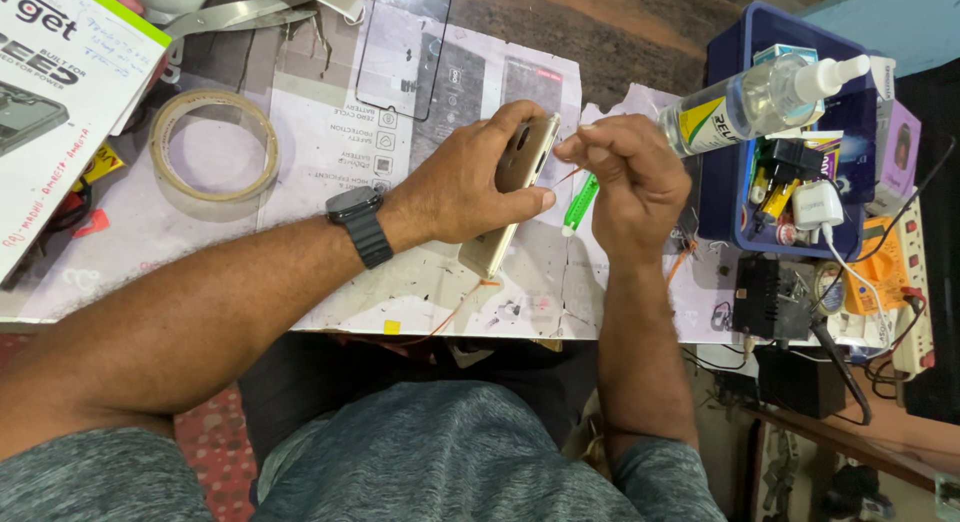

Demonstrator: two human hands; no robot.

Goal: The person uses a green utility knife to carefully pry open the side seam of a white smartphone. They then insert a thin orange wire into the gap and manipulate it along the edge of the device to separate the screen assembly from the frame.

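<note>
On the cluttered workbench (420,282), we hold 1 gold phone (512,197).
Left hand (470,182) grips it; right hand (630,177) pinches a green-handled tool (580,204) beside a blue bin (725,132).

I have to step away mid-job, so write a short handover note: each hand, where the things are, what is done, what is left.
Left hand: grips the gold phone, tilted on edge over the work mat, its lower end near the mat.
Right hand: closed on the green-handled tool, with a thin reddish strand pinched at the fingertips beside the phone's edge.
Nearby: tape roll on the left, clear screen protector at the top, spray bottle on the blue bin.
Done: phone in hand, tool at its edge.
Left: whether the phone is opened cannot be seen.
</note>
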